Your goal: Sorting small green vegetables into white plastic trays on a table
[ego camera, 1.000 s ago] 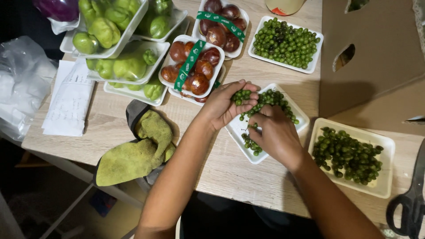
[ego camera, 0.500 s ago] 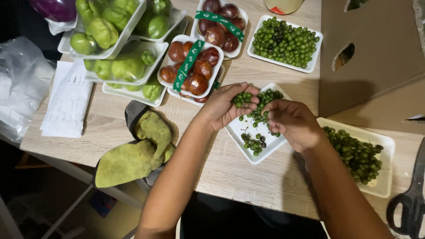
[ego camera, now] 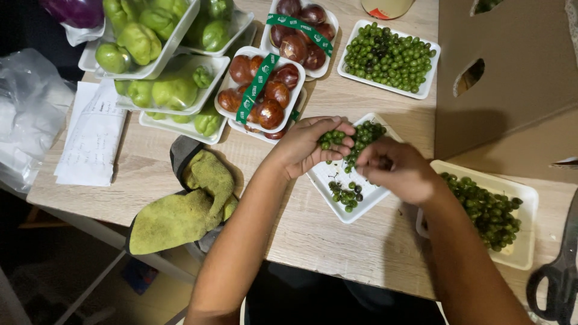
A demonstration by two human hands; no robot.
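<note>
Wooden surface (ego camera: 337, 238) carries many white trays; the small green berries (ego camera: 332, 138) sit bunched in the left hand (ego camera: 310, 144), its grip curled round them, right above the middle white tray (ego camera: 328, 176) so loose ones drop in; the right hand (ego camera: 394, 170) pinches at the bunch, fingers closed on it; a fuller berry tray (ego camera: 525, 248) waits beside; half a second ago the right hand was a little higher on the bunch; scissors (ego camera: 557, 274) lie far right.

scissors (ego camera: 557, 280) cut off at edge, jar (ego camera: 385, 7) top cropped
</note>
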